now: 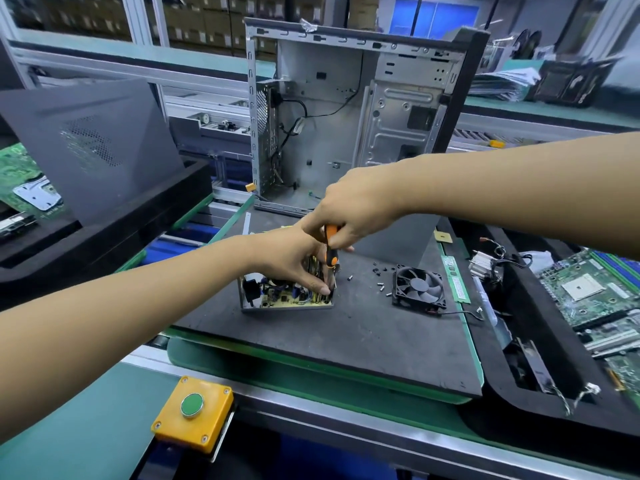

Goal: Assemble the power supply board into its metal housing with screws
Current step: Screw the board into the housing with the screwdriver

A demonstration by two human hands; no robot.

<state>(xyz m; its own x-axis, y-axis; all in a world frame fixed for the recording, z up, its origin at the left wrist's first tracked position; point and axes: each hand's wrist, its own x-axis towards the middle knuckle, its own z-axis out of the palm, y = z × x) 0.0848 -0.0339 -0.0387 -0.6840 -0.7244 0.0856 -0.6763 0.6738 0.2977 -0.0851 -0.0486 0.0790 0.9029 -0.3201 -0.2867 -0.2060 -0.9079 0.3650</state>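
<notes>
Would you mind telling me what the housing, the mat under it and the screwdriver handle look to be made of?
Housing: thin sheet metal, dull grey, judging by its folded, faintly shiny wall.
Mat: probably foam or rubber, matte dark grey, scuffed and without glare.
Screwdriver handle, held by the right hand: likely plastic with rubber grip, smooth orange and black bands.

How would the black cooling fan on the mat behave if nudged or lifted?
The fan lies flat on the dark mat, so it probably slides rather than tips or rolls. Its plastic frame looks rigid and likely light for its size. The thin lead trailing off its lower right would likely drag floppily and might snag nearby parts.
</notes>
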